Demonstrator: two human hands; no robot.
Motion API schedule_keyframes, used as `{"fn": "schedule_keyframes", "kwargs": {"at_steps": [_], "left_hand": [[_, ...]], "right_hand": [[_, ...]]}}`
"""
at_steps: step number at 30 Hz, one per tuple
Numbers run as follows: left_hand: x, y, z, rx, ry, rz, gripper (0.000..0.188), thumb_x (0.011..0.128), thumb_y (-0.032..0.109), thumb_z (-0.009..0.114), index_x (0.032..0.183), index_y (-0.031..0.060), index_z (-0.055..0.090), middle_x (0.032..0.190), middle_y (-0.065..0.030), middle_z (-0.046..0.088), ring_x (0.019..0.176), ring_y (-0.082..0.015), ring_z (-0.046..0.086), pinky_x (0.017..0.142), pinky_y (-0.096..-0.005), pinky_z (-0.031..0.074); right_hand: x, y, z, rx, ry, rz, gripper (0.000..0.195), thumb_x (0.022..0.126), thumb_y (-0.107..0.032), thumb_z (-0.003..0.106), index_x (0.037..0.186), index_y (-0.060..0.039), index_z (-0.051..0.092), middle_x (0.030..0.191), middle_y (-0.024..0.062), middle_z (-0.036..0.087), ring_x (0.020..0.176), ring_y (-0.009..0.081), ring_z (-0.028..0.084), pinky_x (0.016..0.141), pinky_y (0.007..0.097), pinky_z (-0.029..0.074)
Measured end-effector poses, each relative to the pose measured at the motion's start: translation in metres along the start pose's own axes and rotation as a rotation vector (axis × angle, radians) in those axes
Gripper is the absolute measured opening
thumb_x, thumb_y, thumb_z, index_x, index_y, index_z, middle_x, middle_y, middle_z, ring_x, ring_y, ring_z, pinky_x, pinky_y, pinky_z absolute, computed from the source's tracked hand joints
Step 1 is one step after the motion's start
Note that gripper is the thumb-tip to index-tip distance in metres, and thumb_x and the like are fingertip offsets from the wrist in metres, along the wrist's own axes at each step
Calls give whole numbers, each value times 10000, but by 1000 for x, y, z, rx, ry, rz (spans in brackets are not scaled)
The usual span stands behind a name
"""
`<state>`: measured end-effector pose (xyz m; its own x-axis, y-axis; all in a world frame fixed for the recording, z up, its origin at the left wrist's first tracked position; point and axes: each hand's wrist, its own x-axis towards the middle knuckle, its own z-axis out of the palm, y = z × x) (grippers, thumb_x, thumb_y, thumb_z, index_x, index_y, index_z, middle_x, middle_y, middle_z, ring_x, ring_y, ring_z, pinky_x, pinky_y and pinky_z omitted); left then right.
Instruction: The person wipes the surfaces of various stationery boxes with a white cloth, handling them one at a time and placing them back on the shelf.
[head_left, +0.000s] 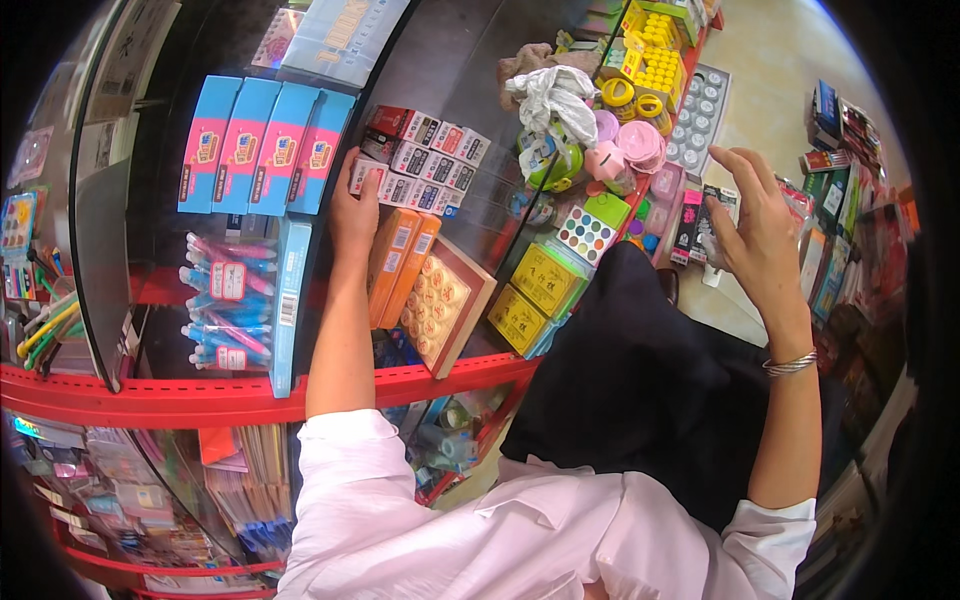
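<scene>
My left hand (355, 208) reaches over the shelf and rests against the near end of a stack of small white and grey cartons (427, 166), its fingers along the left side and its thumb on a carton's face. Two orange boxes (401, 262) stand just below that hand, beside a wooden xiangqi set (442, 304) with round pieces. My right hand (750, 225) is raised above the floor on the right, fingers apart and curved, a twisted metal bangle at its wrist. Under it lie a black package and a pink one (686, 225); whether a small clear thing touches its palm is unclear.
Blue and pink boxes (259, 150) and bagged pens (229, 300) stand left of a glass divider. A red shelf edge (187, 403) runs across. Yellow game boxes (536, 289), a white cloth (553, 101) and pink tubs (640, 145) line the right side. Piled goods (832, 195) lie on the floor.
</scene>
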<state>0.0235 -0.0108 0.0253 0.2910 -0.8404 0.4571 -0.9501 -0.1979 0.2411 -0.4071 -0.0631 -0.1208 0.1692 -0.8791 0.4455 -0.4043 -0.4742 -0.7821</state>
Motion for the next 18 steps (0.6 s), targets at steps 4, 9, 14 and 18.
{"fn": "schedule_keyframes", "kwargs": {"at_steps": [4,9,14,18], "left_hand": [[2,-14,-1,36,-24,41,430,940,190,618,1350,78,552,1312,-158,612,1207,-289,593,1000,-352,457],[4,-23,0,71,-25,95,461,950,202,581,1390,79,519,1357,-162,586,1245,-307,572,1016,-351,446],[-2,-13,1,-81,-34,15,480,973,237,487,1384,-10,506,1414,-179,539,1305,-280,519,1074,-342,386],[0,-23,6,-265,61,-143,497,992,297,433,1350,-34,527,1364,-184,568,1252,-277,541,1048,-347,398]], "right_hand": [[1,-1,-2,11,-13,15,424,839,-39,624,1258,-65,562,1190,143,581,972,358,629,830,408,512],[1,3,0,-4,6,-26,408,847,-47,624,1250,-57,563,1184,144,581,947,356,628,822,405,511],[1,3,0,5,-3,-10,392,855,-55,618,1244,-55,563,1186,147,578,967,361,626,830,405,511],[1,2,-1,-12,16,-40,387,860,-55,615,1243,-55,564,1189,147,578,998,364,623,838,406,509]]}}
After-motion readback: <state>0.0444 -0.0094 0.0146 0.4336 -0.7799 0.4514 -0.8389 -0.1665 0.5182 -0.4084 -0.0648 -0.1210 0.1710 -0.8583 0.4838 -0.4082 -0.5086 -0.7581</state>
